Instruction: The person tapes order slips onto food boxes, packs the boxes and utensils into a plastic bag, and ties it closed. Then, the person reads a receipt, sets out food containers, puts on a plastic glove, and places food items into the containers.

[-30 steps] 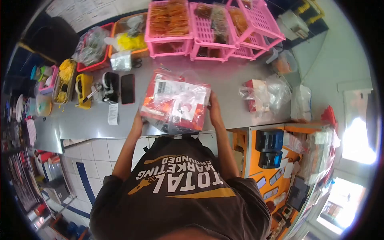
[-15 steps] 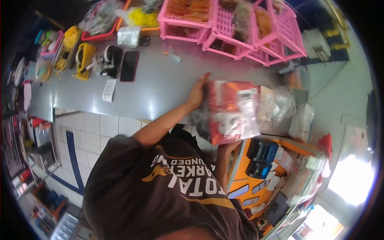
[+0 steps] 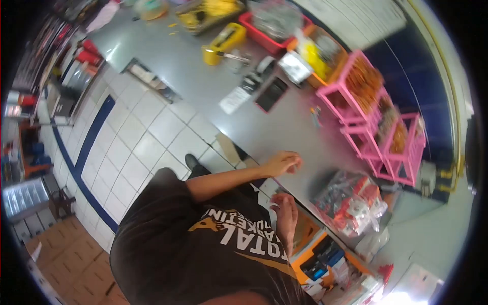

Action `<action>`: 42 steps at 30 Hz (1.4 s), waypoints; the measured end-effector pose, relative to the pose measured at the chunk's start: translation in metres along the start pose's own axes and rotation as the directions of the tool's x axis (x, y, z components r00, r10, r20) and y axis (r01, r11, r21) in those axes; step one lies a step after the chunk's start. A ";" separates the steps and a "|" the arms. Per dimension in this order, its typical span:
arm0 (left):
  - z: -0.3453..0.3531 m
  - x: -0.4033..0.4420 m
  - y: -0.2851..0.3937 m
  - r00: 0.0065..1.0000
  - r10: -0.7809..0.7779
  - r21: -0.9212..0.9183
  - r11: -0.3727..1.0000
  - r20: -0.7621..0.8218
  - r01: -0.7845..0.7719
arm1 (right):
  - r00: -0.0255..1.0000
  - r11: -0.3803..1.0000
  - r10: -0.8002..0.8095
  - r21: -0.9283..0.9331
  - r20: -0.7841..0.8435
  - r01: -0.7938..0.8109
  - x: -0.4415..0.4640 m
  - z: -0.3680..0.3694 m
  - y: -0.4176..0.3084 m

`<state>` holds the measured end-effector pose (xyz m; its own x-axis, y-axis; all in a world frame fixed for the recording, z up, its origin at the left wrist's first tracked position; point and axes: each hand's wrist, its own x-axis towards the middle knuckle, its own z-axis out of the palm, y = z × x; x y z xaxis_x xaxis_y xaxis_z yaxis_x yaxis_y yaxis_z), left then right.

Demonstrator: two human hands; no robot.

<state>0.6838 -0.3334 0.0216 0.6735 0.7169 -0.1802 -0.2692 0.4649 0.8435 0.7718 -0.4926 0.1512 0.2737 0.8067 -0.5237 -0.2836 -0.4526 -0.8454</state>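
Observation:
My left hand (image 3: 283, 163) is just above the front edge of the metal table (image 3: 203, 81), its fingers loosely bent and apart, with nothing visible in them. Nearer my body, my right hand (image 3: 285, 214) has curved fingers with a gap between them; I see no held thing, though blur hides fine detail. To the right of both hands, a clear plastic bag with red and white packets (image 3: 351, 203) rests on the table, apart from them.
Pink stacked baskets (image 3: 356, 124) with orange packets stand along the back. A phone (image 3: 272, 94), a paper slip (image 3: 235, 100), a yellow tape dispenser (image 3: 223, 43) and a red tray (image 3: 269, 44) are also on the table. An orange cabinet (image 3: 300, 269) stands at lower right.
My hands have let go of the red and white packets, which now lie farther right on the table. Both hands have drawn back towards my body. The view has turned left.

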 end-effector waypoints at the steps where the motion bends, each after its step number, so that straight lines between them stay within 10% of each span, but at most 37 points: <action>1: -0.034 -0.029 0.019 0.999 0.027 0.009 1.000 -0.047 -0.027 | 0.896 0.966 0.012 -0.236 0.443 0.104 -0.008 0.043 -0.025; 3: -0.107 -0.094 0.070 0.954 0.194 0.224 0.964 -0.229 -0.143 | 0.240 0.930 0.070 -0.150 0.968 0.336 -0.026 0.149 -0.086; 5: -0.169 -0.161 0.131 0.892 0.330 0.370 0.906 -0.310 -0.207 | -0.409 0.912 0.050 0.126 0.911 0.391 -0.064 0.258 -0.100; 8: -0.233 -0.268 0.201 0.788 0.454 0.510 0.834 -0.416 -0.211 | -0.757 0.964 0.131 0.096 0.640 0.248 -0.108 0.384 -0.084; 12: -0.346 -0.385 0.235 0.706 0.486 0.526 0.829 -0.514 -0.188 | -0.742 0.967 0.013 -0.197 0.671 -0.162 -0.153 0.523 -0.050; 16: -0.506 -0.479 0.210 0.541 0.368 0.459 0.888 -0.756 0.038 | -0.744 0.839 0.236 -0.517 0.626 -0.170 -0.156 0.616 0.011; 18: -0.571 -0.544 0.166 0.251 0.479 0.541 0.761 -0.841 0.358 | -0.814 0.679 0.260 -0.698 0.519 -0.228 -0.156 0.663 0.047; 24: -0.689 -0.786 -0.023 -0.195 -0.112 -0.213 0.734 -0.974 0.645 | -0.989 0.605 -0.010 -0.788 -0.149 0.113 -0.125 0.940 0.065; 26: -0.656 -0.834 -0.070 -0.616 -0.224 -0.519 0.778 -0.755 0.354 | -0.914 0.724 -0.040 -0.642 -0.404 0.252 -0.128 1.035 0.059; 27: -0.649 -0.858 -0.123 -0.658 -0.380 -0.648 0.730 -0.650 0.218 | -0.905 0.737 -0.037 -0.623 -0.423 0.261 -0.133 1.076 0.058; 28: -0.637 -0.878 -0.136 -0.298 -0.352 -0.406 0.293 -0.887 0.865 | -0.971 0.866 0.087 -0.465 -0.224 0.185 -0.138 1.114 0.053; 29: -0.612 -0.890 -0.148 -0.317 -0.392 -0.424 0.225 -0.864 0.877 | -0.987 0.955 0.161 -0.256 0.014 0.152 -0.143 1.151 0.047; 31: -0.584 -0.904 -0.134 -0.308 -0.545 -0.554 0.372 -0.780 0.744 | -0.898 0.914 0.385 -0.223 0.215 0.338 -0.143 1.225 0.086; 33: -0.585 -0.899 -0.098 -0.268 -0.573 -0.518 0.332 -0.775 0.788 | -0.597 0.706 0.705 -0.457 0.382 0.541 -0.131 1.299 0.142; 36: -0.630 -0.907 -0.064 -0.053 -0.471 -0.275 0.419 -0.881 0.865 | -0.425 0.794 0.592 -0.404 0.685 0.455 -0.100 1.407 0.249; 38: -0.694 -0.942 -0.037 -0.063 -0.393 -0.398 0.902 -0.917 0.170 | -0.307 0.775 0.588 -0.413 0.749 0.478 -0.095 1.474 0.285; 39: -0.729 -0.959 -0.017 -0.050 -0.332 -0.311 0.918 -0.942 -0.247 | -0.283 0.776 0.563 -0.380 0.776 0.503 -0.090 1.509 0.297; 40: -0.789 -0.982 0.000 -0.069 -0.337 -0.314 0.921 -0.939 -0.232 | -0.277 0.792 0.533 -0.355 0.800 0.497 -0.088 1.548 0.304; 42: -0.939 -1.020 0.039 -0.166 -0.374 -0.409 0.855 -0.912 0.319 | -0.163 0.797 0.460 -0.326 0.873 0.508 -0.081 1.610 0.311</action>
<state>-0.6602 -0.5588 -0.2365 -0.6394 0.1809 -0.7473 -0.2965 0.8387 0.4568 -0.8179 -0.0868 0.0996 -0.9772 -0.0079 -0.2123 0.2123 -0.0747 -0.9743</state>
